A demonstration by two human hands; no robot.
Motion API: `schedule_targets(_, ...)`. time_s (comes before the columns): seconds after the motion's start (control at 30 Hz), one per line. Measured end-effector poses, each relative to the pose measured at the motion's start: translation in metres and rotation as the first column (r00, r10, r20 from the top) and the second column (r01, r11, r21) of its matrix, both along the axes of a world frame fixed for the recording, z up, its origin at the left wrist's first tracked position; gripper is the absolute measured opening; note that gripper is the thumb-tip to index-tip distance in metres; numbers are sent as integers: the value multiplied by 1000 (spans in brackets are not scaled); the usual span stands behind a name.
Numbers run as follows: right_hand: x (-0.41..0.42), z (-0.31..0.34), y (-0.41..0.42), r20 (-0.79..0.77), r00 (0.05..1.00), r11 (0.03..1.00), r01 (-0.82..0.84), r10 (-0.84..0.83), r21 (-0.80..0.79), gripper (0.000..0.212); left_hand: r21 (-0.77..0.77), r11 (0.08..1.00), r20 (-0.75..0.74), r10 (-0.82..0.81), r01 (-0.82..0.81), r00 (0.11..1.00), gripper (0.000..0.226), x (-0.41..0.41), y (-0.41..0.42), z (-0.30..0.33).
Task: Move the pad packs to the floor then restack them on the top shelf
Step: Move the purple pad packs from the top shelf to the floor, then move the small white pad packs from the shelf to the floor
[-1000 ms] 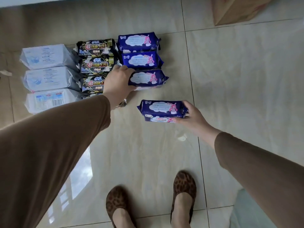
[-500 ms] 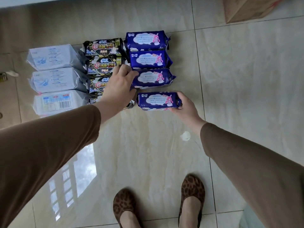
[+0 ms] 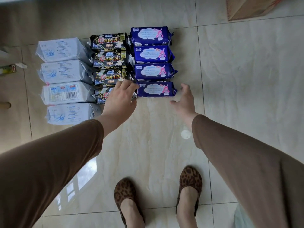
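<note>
Both hands spread and empty, left hand point(image 3: 120, 96) and right hand point(image 3: 184, 99) flank the nearest blue pack point(image 3: 156, 89) on the floor point(image 3: 164, 137); floor-laying looks finished, restacking calls for fresh grips.

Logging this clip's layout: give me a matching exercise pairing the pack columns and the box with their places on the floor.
Things:
1. white pad packs
2. black pad packs
3. blue pad packs
4. cardboard box

Places:
A. middle column
B. far right corner of the view
C. left column
D. right column, between the two open hands at its near end

Pairs: 1-C, 2-A, 3-D, 4-B
</note>
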State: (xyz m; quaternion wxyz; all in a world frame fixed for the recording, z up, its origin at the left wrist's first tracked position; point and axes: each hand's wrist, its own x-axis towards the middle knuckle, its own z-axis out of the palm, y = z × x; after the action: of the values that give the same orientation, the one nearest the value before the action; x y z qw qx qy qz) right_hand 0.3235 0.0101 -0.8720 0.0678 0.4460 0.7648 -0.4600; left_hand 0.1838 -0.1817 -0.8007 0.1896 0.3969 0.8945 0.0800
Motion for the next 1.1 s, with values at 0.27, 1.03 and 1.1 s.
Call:
schedule_targets(0.27,49,188,21,42,990,991,-134,133,14,55,-227,973,95,72,-49,993,55,40,12,135)
schedule_targets(1.03,19,784,251,-192,897,824,-258,398,505,44,304,951,-147,-6,51,989,53,28,263,717)
schedule_targets(1.1,3,799,272,-200,892,818,-255,404,515,44,319,946,-171,-5,61,985,53,9,282,731)
